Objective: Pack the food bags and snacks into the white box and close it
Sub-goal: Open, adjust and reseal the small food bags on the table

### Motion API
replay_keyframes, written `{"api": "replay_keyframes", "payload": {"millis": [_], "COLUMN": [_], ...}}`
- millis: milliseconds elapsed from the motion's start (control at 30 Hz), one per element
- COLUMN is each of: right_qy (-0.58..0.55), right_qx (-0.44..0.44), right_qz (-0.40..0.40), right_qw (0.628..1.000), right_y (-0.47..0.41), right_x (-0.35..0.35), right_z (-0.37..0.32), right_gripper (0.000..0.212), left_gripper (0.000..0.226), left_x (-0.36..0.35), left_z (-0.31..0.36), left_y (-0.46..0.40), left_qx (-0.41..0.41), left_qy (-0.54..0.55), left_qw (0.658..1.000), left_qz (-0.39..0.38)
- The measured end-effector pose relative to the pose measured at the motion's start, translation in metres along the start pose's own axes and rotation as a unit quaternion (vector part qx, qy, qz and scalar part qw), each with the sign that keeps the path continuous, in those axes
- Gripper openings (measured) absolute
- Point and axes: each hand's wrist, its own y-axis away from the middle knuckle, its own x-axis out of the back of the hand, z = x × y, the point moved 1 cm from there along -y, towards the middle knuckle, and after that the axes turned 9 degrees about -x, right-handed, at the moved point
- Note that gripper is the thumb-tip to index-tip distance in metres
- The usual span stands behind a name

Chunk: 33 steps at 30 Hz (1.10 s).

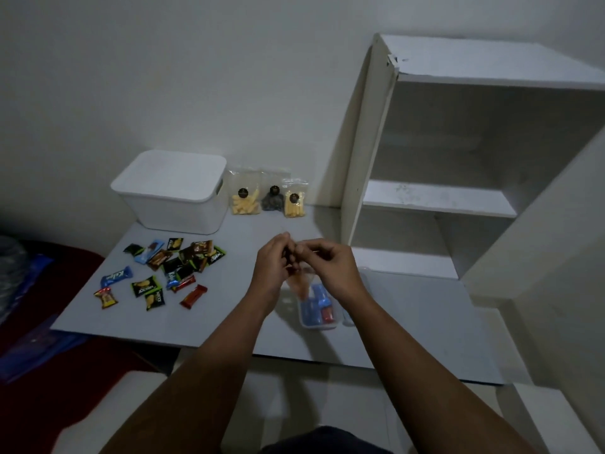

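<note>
The white box (176, 204) stands at the back left of the grey table (409, 322) with its lid (170, 173) on. To its right, three clear food bags (267, 195) lean against the wall. Several wrapped snacks (163, 270) lie scattered on the table's left half. Above the table's middle, my left hand (273, 267) and my right hand (327, 265) both pinch the top of a clear food bag (299, 283) with brownish contents. It hangs over a small clear container (319, 306) holding blue and red snacks.
A white shelf unit (458, 158) stands at the back right beside the table. A dark red surface with blue plastic (29, 322) lies to the left. The wall runs close behind the box and bags.
</note>
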Motion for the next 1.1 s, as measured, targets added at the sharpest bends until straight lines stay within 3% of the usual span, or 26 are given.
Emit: {"api": "replay_keyframes", "payload": {"millis": [200,500,767,967,1100], "right_qy": [0.002,0.078,0.021,0.018,0.012], "right_qx": [-0.031,-0.051,-0.087,-0.09,-0.093], "right_qz": [-0.047,-0.032,-0.04,-0.045,-0.066], "right_qw": [0.998,0.995,0.995,0.995,0.993], "right_y": [0.001,-0.008,-0.007,-0.012,-0.015], "right_x": [0.006,0.012,0.008,-0.001,-0.013], "right_z": [-0.004,-0.019,-0.024,-0.031,-0.037], "right_gripper": [0.011,0.01,0.017,0.019,0.018], "left_gripper": [0.043,0.028,0.033,0.033,0.035], "left_x": [0.009,0.0,0.008,0.022,0.035], "left_z": [-0.003,0.007,0.014,0.017,0.022], "left_y": [0.0,-0.003,-0.006,-0.01,-0.011], "left_qx": [0.005,-0.075,-0.075,-0.129,-0.134], "left_qy": [-0.007,-0.164,-0.17,-0.267,-0.265], "left_qw": [1.0,0.983,0.979,0.944,0.946], "left_qz": [-0.014,-0.04,-0.08,-0.141,-0.128]}}
